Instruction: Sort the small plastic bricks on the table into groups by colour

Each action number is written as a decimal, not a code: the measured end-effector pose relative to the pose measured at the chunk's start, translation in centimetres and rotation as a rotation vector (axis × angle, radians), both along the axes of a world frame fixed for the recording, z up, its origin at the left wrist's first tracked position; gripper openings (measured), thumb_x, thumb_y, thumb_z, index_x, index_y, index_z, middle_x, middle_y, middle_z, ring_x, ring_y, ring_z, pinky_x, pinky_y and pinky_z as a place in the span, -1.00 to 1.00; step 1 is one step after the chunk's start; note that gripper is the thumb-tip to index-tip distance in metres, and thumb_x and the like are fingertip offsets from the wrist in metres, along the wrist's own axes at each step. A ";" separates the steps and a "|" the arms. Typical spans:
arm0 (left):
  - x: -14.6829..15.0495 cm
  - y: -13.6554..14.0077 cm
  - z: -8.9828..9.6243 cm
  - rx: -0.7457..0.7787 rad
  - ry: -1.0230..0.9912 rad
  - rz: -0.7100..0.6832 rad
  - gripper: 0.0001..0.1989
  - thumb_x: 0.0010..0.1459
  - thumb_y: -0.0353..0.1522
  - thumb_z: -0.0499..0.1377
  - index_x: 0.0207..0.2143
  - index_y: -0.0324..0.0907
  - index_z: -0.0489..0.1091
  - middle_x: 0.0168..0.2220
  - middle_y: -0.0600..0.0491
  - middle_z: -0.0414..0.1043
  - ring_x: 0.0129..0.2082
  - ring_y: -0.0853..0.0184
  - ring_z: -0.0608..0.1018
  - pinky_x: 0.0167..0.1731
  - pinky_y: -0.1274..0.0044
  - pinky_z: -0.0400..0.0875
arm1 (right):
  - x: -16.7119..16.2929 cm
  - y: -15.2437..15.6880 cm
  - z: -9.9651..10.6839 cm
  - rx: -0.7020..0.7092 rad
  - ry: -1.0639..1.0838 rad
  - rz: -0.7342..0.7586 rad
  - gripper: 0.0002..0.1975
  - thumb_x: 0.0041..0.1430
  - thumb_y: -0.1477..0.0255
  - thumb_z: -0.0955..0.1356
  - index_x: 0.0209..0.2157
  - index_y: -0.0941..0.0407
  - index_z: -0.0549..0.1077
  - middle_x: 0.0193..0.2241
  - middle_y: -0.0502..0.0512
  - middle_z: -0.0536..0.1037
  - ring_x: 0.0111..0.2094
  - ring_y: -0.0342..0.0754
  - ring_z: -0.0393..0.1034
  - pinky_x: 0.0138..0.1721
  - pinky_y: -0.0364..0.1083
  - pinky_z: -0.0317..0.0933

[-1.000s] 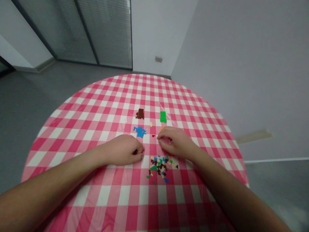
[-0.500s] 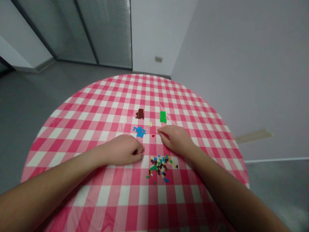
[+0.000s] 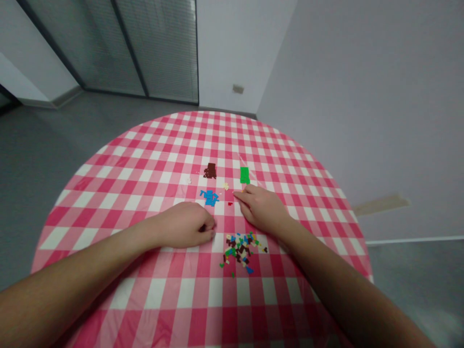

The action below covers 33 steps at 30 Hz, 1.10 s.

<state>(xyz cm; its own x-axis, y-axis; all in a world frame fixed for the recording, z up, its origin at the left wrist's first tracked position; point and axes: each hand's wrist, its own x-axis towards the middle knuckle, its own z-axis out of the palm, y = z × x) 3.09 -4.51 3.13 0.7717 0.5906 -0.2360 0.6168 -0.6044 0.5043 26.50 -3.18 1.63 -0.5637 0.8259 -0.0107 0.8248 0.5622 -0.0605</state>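
Note:
My left hand (image 3: 186,224) rests on the cloth, fingers curled into a loose fist, and no piece shows in it. It lies just below a cluster of flat blue bricks (image 3: 209,197). My right hand (image 3: 263,208) reaches in from the right, index finger stretched out to the cloth and thumb apart from it. Near its fingertips are a small red piece (image 3: 229,204) and some cream pieces (image 3: 225,186). A speck of orange-yellow (image 3: 244,190) shows beside its knuckles. Beyond that hand lies a block of green bricks (image 3: 244,175). A mixed pile of small bricks (image 3: 239,249) spreads between my forearms.
Dark brown bricks (image 3: 210,170) sit grouped behind the blue ones, with a few white pieces (image 3: 189,181) to their left. Everything lies on a round table with a red-and-white checked cloth (image 3: 174,299). A wall (image 3: 362,96) stands close on the right, glass partitions (image 3: 155,48) behind.
My right hand has shifted slightly left and away from me. Its fingers, earlier held together at the tips, have parted, and an orange-yellow speck now shows beside them. My left hand has stayed still.

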 end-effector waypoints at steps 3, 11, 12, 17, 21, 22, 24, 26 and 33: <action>0.0 -0.1 0.0 -0.005 0.009 -0.002 -0.73 0.17 -0.38 0.08 -0.60 -0.20 0.33 -0.59 0.11 0.36 -0.61 0.43 0.28 -0.51 0.52 0.03 | -0.2 0.0 0.0 0.008 -0.012 -0.020 -0.65 0.36 0.48 0.20 0.07 0.17 0.46 -0.21 0.19 0.52 -0.21 -0.01 0.38 -0.27 -0.09 0.17; 0.0 0.0 -0.1 -0.009 0.008 0.002 -0.72 0.17 -0.37 0.09 -0.60 -0.20 0.31 -0.60 0.12 0.33 -0.62 0.43 0.26 -0.52 0.51 0.02 | 0.1 0.1 -0.2 0.017 -0.027 -0.039 -0.67 0.36 0.47 0.20 0.02 0.15 0.49 -0.23 0.17 0.50 -0.24 -0.02 0.36 -0.31 -0.09 0.15; 0.0 0.0 -0.1 -0.012 0.006 0.002 -0.72 0.17 -0.37 0.09 -0.61 -0.20 0.31 -0.60 0.12 0.32 -0.62 0.44 0.26 -0.52 0.51 0.02 | 0.1 0.1 -0.2 0.013 -0.035 -0.036 -0.67 0.35 0.47 0.20 0.02 0.16 0.49 -0.22 0.17 0.50 -0.24 -0.02 0.36 -0.31 -0.09 0.14; 0.0 0.0 -0.2 -0.017 -0.012 0.004 -0.72 0.17 -0.37 0.09 -0.61 -0.20 0.32 -0.61 0.12 0.32 -0.62 0.44 0.26 -0.52 0.51 0.02 | -0.3 0.1 -0.1 0.017 -0.055 -0.037 -0.64 0.36 0.47 0.19 0.09 0.16 0.46 -0.22 0.18 0.50 -0.25 0.00 0.36 -0.36 -0.08 0.13; 0.0 0.0 -0.2 -0.009 -0.015 0.007 -0.72 0.17 -0.37 0.09 -0.61 -0.20 0.34 -0.60 0.12 0.32 -0.62 0.43 0.28 -0.53 0.51 0.03 | -0.5 0.0 -0.2 0.023 -0.052 -0.047 -0.61 0.37 0.46 0.18 0.15 0.13 0.41 -0.21 0.18 0.50 -0.26 -0.01 0.36 -0.37 -0.09 0.12; 0.0 0.0 -0.2 -0.007 -0.014 0.007 -0.72 0.17 -0.37 0.09 -0.61 -0.20 0.34 -0.61 0.12 0.32 -0.62 0.43 0.27 -0.53 0.51 0.03 | -0.5 0.0 -0.3 0.024 -0.050 -0.046 -0.61 0.37 0.46 0.18 0.16 0.13 0.40 -0.20 0.18 0.50 -0.26 -0.01 0.36 -0.37 -0.09 0.13; 0.0 0.0 -0.2 -0.007 -0.011 0.004 -0.72 0.17 -0.37 0.09 -0.61 -0.20 0.33 -0.61 0.12 0.32 -0.62 0.43 0.27 -0.52 0.51 0.03 | -0.5 0.1 -0.3 0.024 -0.052 -0.043 -0.60 0.38 0.46 0.17 0.17 0.13 0.39 -0.19 0.18 0.50 -0.26 -0.01 0.36 -0.37 -0.08 0.13; 0.1 0.0 -0.2 -0.008 -0.007 0.001 -0.72 0.17 -0.38 0.09 -0.60 -0.20 0.33 -0.61 0.12 0.32 -0.62 0.43 0.27 -0.52 0.51 0.03 | -0.6 0.1 -0.3 0.024 -0.064 -0.042 -0.60 0.38 0.46 0.16 0.17 0.13 0.39 -0.20 0.18 0.51 -0.26 0.00 0.37 -0.37 -0.08 0.14; 0.0 0.0 -0.2 -0.014 -0.008 0.004 -0.71 0.16 -0.38 0.09 -0.62 -0.20 0.30 -0.63 0.13 0.28 -0.64 0.43 0.26 -0.54 0.51 0.01 | -0.8 0.2 -0.1 0.009 -0.097 -0.065 -0.59 0.40 0.46 0.15 0.20 0.13 0.36 -0.18 0.21 0.52 -0.21 0.03 0.40 -0.30 -0.06 0.20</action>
